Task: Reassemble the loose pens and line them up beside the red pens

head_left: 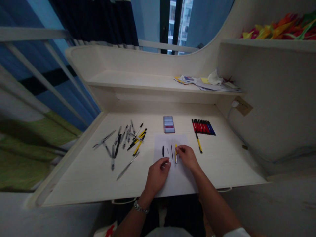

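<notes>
Two hands rest on a white sheet (163,140) at the front middle of the bench (98,177). The right hand (187,156) has its grip pinched shut on the upper, yellow end of a pen (176,154), which lies on the sheet pointing away from the person, just left of the fingertips. The left hand (158,172) sits just beside it, nearer the bench edge, with its grip curled closed; whether anything is inside cannot be told. Left of the pen on the sheet lie a thin dark rod (172,152), a small grey piece (167,151) and a short black piece (163,151), each apart. A loose heap of pens (125,140) lies well to the left, and a neat row of red, black and blue pens (203,127) lies to the right rear, with a single yellow pen (198,143) in front of it.
</notes>
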{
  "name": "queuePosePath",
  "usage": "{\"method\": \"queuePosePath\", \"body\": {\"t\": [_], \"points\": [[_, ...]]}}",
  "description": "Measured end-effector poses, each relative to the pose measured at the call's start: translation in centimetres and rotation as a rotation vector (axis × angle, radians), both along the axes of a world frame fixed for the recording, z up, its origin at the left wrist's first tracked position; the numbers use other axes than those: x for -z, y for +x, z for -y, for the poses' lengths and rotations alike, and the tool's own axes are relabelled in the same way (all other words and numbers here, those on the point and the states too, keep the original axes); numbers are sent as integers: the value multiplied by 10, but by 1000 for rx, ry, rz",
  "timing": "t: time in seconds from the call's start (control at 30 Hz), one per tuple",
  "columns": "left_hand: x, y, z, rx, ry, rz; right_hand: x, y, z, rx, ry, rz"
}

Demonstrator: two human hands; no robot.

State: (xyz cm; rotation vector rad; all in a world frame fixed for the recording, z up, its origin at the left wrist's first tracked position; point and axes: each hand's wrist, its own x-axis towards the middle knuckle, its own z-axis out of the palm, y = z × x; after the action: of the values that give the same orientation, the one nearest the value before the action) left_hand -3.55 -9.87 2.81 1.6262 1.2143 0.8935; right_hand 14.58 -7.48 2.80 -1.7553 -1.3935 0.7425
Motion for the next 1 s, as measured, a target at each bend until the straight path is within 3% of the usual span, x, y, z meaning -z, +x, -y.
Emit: {"method": "queuePosePath", "body": {"t": [0.1, 0.23, 0.4, 0.53, 0.73, 0.83, 1.0], "points": [[-3, 14, 3, 5, -35, 148, -5, -20, 14, -69, 79, -151], [5, 20, 3, -43, -35, 265, -9, -28, 19, -145, 85, -180], [17, 13, -1, -108, -169, 361, -1, 0, -1, -34, 93, 118], [19, 10, -1, -117, -213, 378, 10, 13, -12, -136, -28, 341], [20, 11, 0, -121, -241, 373, 13, 7, -14, -176, -129, 436], [20, 11, 1, -113, -243, 376, 8, 5, -11, -187, -80, 395], [17, 11, 3, -67, -149, 291, -12, 1, 1, -151, 79, 43]]}}
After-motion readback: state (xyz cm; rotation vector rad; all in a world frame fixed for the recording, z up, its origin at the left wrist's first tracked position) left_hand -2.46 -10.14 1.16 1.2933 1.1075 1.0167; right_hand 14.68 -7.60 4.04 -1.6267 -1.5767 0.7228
